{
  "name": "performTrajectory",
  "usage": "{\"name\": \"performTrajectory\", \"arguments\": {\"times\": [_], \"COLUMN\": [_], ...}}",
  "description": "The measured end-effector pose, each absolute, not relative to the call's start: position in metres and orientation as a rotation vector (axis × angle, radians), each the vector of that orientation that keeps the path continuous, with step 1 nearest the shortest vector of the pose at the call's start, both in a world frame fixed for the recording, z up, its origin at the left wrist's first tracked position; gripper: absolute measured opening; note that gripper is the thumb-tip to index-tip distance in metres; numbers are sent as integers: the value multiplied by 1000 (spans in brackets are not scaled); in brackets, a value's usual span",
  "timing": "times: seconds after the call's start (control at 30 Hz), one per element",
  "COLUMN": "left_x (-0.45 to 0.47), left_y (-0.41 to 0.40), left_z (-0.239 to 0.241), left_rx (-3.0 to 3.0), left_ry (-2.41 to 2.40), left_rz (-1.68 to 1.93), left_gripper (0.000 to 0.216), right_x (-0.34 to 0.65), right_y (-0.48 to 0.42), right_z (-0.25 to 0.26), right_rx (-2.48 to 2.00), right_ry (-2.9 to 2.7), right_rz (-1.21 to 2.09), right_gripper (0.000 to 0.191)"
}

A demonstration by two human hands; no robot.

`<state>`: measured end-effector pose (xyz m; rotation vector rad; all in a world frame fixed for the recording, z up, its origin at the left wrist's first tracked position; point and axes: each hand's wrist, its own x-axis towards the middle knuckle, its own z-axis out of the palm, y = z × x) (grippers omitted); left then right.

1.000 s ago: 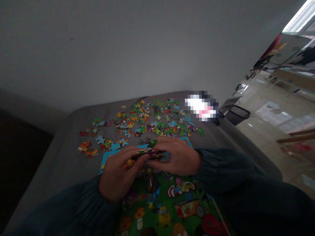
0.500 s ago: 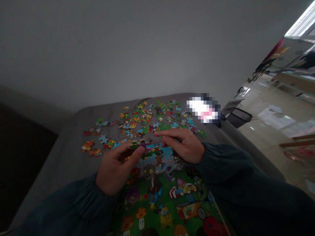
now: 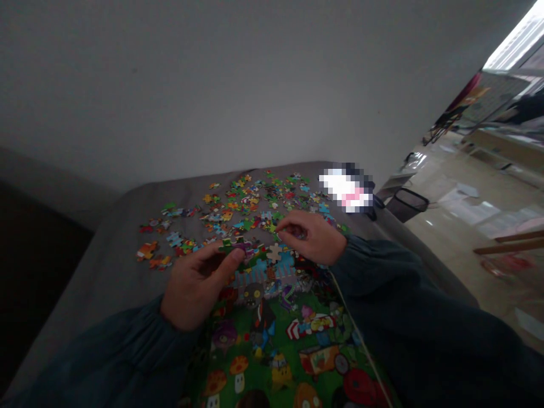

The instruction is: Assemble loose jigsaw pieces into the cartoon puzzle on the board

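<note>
My left hand (image 3: pixel 199 280) pinches a puzzle piece (image 3: pixel 229 243) with green and purple on it, between thumb and index finger, above the upper left of the puzzle. The jigsaw puzzle (image 3: pixel 272 323) has a green cartoon picture with zombies and mushrooms. My right hand (image 3: pixel 312 235) is beyond the puzzle's top edge, with thumb and index finger drawn together by the loose pieces. What lies between those fingertips, if anything, is too small to make out. Just below them a pale, greyish puzzle piece (image 3: pixel 274 253) shows against the blue upper part of the puzzle.
Many loose puzzle pieces (image 3: pixel 249 198) are spread over the grey cloth (image 3: pixel 114 238) behind the puzzle. A blurred-out white and pink object (image 3: pixel 346 190) lies at the far right corner. The wall (image 3: pixel 238 85) rises behind; a dark-framed chair (image 3: pixel 406 204) stands at right.
My right hand has lifted away from the puzzle's top edge, and its outstretched index finger has curled in toward the thumb. The pale piece has come into sight. My left hand keeps its pinch.
</note>
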<state>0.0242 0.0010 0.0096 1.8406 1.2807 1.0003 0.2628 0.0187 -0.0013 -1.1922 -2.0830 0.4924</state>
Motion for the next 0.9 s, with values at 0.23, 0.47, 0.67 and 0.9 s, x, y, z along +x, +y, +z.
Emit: {"name": "performTrajectory", "arguments": {"times": [0.23,0.47,0.67,0.9], "left_x": [23,26,27,26], "left_y": [3,1,1,0], "left_z": [9,9,9,5], "left_rx": [1840,1794,1765,1724], "left_ry": [1295,1276,1248,1176], "left_rz": [956,959,955,954], "left_gripper": [28,30,29,24], "right_x": [260,262,262,256], "right_y": [20,21,17,11], "right_z": [-11,-4,-1,5], "right_rx": [-1242,-1045,-875,-919], "right_ry": [-2493,-2261,-2019,-1882], "right_rz": [431,625,632,882], "right_gripper": [32,5,16,14]}}
